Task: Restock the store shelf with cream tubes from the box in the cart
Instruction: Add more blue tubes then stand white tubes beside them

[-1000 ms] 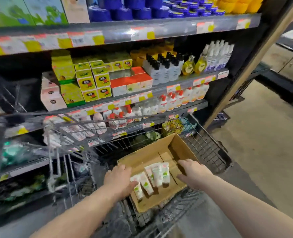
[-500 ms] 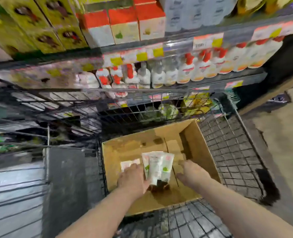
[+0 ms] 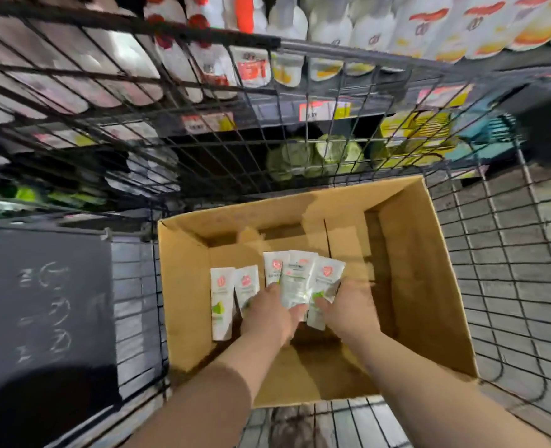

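Note:
An open cardboard box [image 3: 429, 286] sits in the wire cart [image 3: 510, 286]. Two white cream tubes [image 3: 222, 305] with green and red marks lie side by side on the box floor at the left. Three more cream tubes [image 3: 297, 279] fan upward in a bunch between my hands. My left hand [image 3: 267, 315] grips the bunch from the left, thumb under the middle tube. My right hand [image 3: 348, 312] curls round the rightmost tube from the other side. The tubes' lower ends are hidden behind my fingers.
The cart's wire front wall [image 3: 235, 140] rises just beyond the box. Behind it, the shelf holds white bottles [image 3: 332, 27] with red caps, and green packs [image 3: 316, 156] lie lower down. A black panel [image 3: 41, 302] with chalk marks is at the left.
My view has dropped much closer to the box. Both hands have moved in from the box sides and gathered three tubes into a bunch; two tubes stay on the floor.

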Action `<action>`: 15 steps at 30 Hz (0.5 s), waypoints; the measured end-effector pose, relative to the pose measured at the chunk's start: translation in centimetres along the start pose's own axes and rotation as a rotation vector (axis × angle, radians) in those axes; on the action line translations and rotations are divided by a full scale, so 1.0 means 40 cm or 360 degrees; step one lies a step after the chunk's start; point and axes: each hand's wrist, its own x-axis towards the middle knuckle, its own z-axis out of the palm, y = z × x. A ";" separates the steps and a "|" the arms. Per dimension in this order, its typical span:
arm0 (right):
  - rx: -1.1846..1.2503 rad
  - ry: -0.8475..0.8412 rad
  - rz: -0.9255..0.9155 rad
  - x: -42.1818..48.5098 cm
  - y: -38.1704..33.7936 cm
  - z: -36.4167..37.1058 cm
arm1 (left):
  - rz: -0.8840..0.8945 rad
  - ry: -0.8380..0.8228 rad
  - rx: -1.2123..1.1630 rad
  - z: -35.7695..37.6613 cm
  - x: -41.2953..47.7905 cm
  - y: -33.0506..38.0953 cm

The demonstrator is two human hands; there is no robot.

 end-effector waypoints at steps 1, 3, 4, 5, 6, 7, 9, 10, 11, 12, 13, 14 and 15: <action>0.0010 0.0018 0.0017 0.000 -0.001 0.005 | -0.0015 0.0024 -0.0008 0.007 0.006 0.004; 0.0070 0.0054 0.0042 0.000 -0.005 0.012 | -0.0033 0.0080 -0.0017 0.017 0.016 0.006; 0.0135 0.0068 0.0056 0.005 -0.004 0.017 | -0.0042 0.0104 -0.0034 0.021 0.022 0.006; 0.0217 0.0072 0.0075 0.008 -0.005 0.019 | -0.0066 0.0111 -0.0066 0.022 0.026 0.008; 0.0286 0.0078 0.0090 0.013 -0.003 0.024 | -0.0089 0.0105 -0.0108 0.022 0.030 0.009; 0.0333 0.0075 0.0099 0.015 -0.002 0.025 | -0.0104 0.0083 -0.0148 0.022 0.034 0.008; 0.0405 0.0025 0.0112 0.020 0.005 0.029 | -0.0105 0.0007 -0.0179 0.020 0.036 0.004; 0.0433 -0.0002 0.0099 0.016 0.004 0.027 | -0.0108 -0.0023 -0.0176 0.011 0.027 -0.002; 0.0456 -0.0032 0.0096 0.013 0.005 0.025 | -0.0103 -0.0055 -0.0171 0.006 0.021 -0.008; 0.0492 -0.0050 0.0087 0.012 0.009 0.022 | -0.0095 -0.0082 -0.0174 0.002 0.015 -0.014; 0.0531 -0.0055 0.0073 0.004 0.009 0.013 | -0.0093 -0.0086 -0.0207 -0.008 0.002 -0.022; 0.0564 -0.0046 0.0043 -0.008 0.009 0.003 | -0.0099 -0.0081 -0.0246 -0.020 -0.017 -0.029; 0.0560 -0.0035 0.0006 -0.024 0.007 -0.011 | -0.0093 -0.0043 -0.0295 -0.030 -0.035 -0.037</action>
